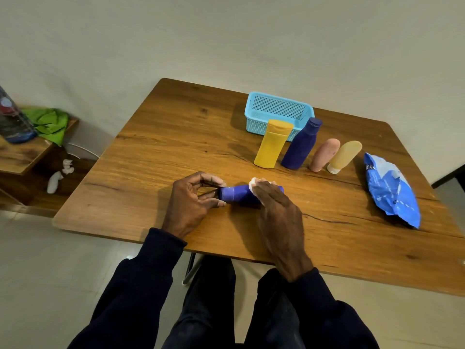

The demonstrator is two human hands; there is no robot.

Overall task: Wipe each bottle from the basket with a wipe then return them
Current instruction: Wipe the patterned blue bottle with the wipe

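A small blue bottle (239,195) is laid on its side on the wooden table, its capped end turned to the left. A white wipe (254,185) is pressed against its upper right part. Behind it, a light blue perforated basket (278,109) is seen with no bottles visible inside. In front of the basket, four bottles are set in a row: a yellow bottle (273,144), a dark blue bottle (300,144), a pink tube (324,154) and a pale yellow tube (344,156) with a white cap.
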